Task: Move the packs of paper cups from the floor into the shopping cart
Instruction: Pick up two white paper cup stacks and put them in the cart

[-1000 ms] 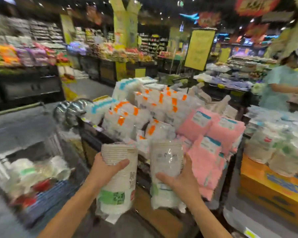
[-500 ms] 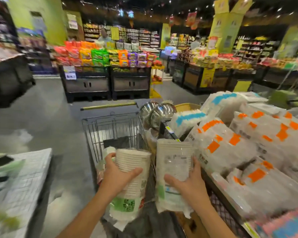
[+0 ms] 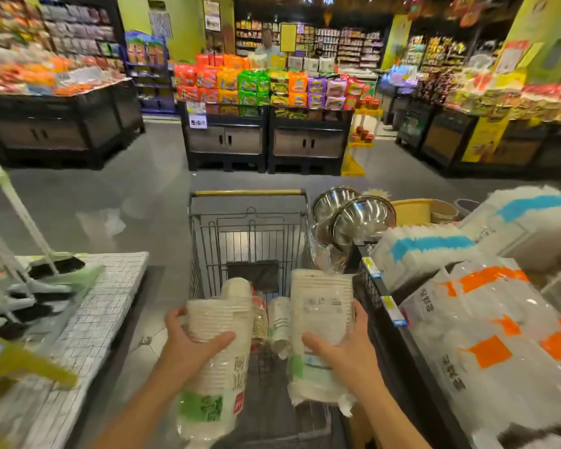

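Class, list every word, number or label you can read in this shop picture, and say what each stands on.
Nothing reads for certain.
Left pack: dark vertical characters, green and red labels, all blurred.
Right pack: white barcode label, print too small.
Shelf packs: dark characters, blurred.
Price tags on the shelf edge: too small.
White sign on the far stand: blurred.

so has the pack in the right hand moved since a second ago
Yes. The right hand has carried its pack of cups leftward, from in front of the display table to above the shopping cart.
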`<state>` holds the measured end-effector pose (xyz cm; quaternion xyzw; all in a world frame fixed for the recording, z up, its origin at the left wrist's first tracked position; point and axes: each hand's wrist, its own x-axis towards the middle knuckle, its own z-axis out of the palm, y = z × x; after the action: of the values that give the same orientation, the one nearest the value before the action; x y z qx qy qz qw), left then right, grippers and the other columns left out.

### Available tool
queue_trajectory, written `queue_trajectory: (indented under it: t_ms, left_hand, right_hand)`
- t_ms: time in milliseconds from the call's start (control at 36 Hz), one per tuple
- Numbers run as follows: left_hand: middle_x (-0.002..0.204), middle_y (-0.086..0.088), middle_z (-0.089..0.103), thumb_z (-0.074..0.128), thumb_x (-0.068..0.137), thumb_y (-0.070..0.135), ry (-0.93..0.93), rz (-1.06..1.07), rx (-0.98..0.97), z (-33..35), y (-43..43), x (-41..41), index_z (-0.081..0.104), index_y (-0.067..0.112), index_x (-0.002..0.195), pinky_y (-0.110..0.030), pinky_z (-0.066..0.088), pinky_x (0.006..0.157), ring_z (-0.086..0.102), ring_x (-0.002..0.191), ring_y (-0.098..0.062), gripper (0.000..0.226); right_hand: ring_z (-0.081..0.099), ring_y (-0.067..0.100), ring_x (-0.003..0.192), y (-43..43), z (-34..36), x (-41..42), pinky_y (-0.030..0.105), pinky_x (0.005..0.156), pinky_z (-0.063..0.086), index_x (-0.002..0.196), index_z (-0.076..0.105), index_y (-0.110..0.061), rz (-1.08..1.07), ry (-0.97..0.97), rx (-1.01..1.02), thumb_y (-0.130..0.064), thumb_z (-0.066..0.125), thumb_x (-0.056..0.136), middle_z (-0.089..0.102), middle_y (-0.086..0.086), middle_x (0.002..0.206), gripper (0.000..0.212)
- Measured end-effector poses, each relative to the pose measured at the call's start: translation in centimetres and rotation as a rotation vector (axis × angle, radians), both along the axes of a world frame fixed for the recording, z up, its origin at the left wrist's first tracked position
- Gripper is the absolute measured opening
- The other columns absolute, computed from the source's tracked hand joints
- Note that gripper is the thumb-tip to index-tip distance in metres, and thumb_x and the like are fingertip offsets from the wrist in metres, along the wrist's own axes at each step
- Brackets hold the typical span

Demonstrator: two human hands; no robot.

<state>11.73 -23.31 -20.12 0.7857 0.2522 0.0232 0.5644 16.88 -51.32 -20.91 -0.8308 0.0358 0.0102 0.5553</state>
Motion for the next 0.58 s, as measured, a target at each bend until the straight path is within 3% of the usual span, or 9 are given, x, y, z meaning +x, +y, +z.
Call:
queue_trajectory:
  t_ms: [139,306,389,500,583]
  left_hand:
    - [0.118,-0.003,0.056,0.089,0.058,0.041,0.016,-0.008,-0.035,-1.7,2.4,4.9,0.019,0.026,0.141,-0.043,0.055,0.085,0.061,0.085,-0.014,0.110]
    - [0.124,-0.006,0.058,0.087,0.044,0.057,0.101,-0.082,-0.126,-4.2,5.7,11.1,0.016,0.032,0.139,-0.050,0.056,0.090,0.066,0.100,-0.026,0.121]
    - [0.124,-0.004,0.056,0.089,0.048,0.053,0.140,-0.076,-0.156,-5.4,6.9,14.2,0.018,0.031,0.138,-0.050,0.054,0.093,0.064,0.102,-0.026,0.117]
    - [0.127,-0.004,0.057,0.086,0.031,0.074,0.212,-0.062,-0.174,-7.9,8.1,18.5,0.020,0.039,0.130,-0.054,0.054,0.093,0.065,0.104,-0.026,0.124]
    - [0.120,-0.001,0.055,0.089,0.050,0.054,0.258,-0.060,-0.181,-9.0,7.8,21.6,0.018,0.031,0.138,-0.052,0.053,0.094,0.063,0.098,-0.025,0.115]
  right_hand:
    - [0.054,0.011,0.106,2.9,-1.9,4.6,0.027,0.088,0.041,0.156,0.019,-0.032,0.007,0.069,-0.033,-0.032,0.095,0.068,0.051,-0.013,0.123,0.116]
    - [0.058,0.012,0.108,7.1,-5.1,9.1,0.031,0.088,0.047,0.156,0.016,-0.034,-0.069,0.137,-0.103,-0.044,0.095,0.064,0.055,-0.012,0.130,0.121]
    - [0.058,0.010,0.105,8.6,-6.5,11.1,0.027,0.085,0.047,0.156,0.018,-0.032,-0.111,0.174,-0.119,-0.044,0.095,0.064,0.057,-0.012,0.130,0.121]
    - [0.054,-0.003,0.089,9.9,-8.0,13.4,0.010,0.068,0.039,0.156,0.019,-0.030,-0.148,0.232,-0.119,-0.040,0.094,0.068,0.054,-0.018,0.116,0.116]
    - [0.056,-0.007,0.088,10.7,-9.1,15.7,0.010,0.065,0.042,0.149,0.020,-0.038,-0.131,0.280,-0.133,-0.039,0.093,0.070,0.053,-0.027,0.112,0.108]
